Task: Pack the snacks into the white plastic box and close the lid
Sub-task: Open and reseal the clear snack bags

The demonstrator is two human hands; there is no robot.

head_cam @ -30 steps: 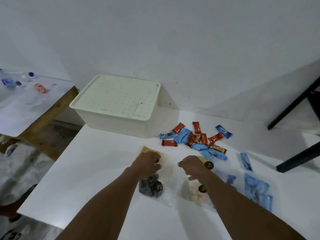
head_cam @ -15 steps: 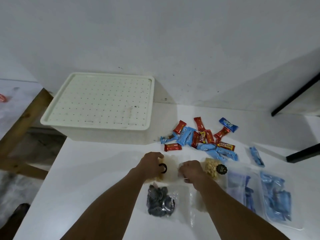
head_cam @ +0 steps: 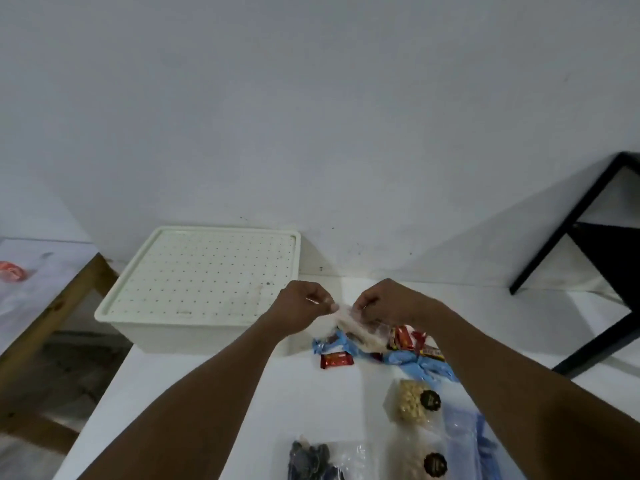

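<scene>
The white plastic box point(head_cam: 207, 336) stands at the table's back left, its dotted lid point(head_cam: 204, 275) shut on top. My left hand point(head_cam: 299, 308) and my right hand point(head_cam: 388, 303) are raised above the table just right of the box, both pinching one clear snack bag point(head_cam: 353, 325) stretched between them. Below the bag lies a pile of small red and blue wrapped snacks point(head_cam: 391, 351). Nearer me sit a bag of pale nuts point(head_cam: 412, 403), a bag of dark cookies point(head_cam: 311, 460), another pale bag point(head_cam: 415, 455) and blue packs point(head_cam: 474, 441).
The white table point(head_cam: 194, 403) ends in a left edge close to the box. A wooden-framed table point(head_cam: 52, 299) with a red item stands further left. A black metal frame point(head_cam: 588, 271) leans at the right. The wall is right behind the box.
Both hands lifted a clear snack bag off the table and carried it up and away from me, to beside the box. The view tilted upward.
</scene>
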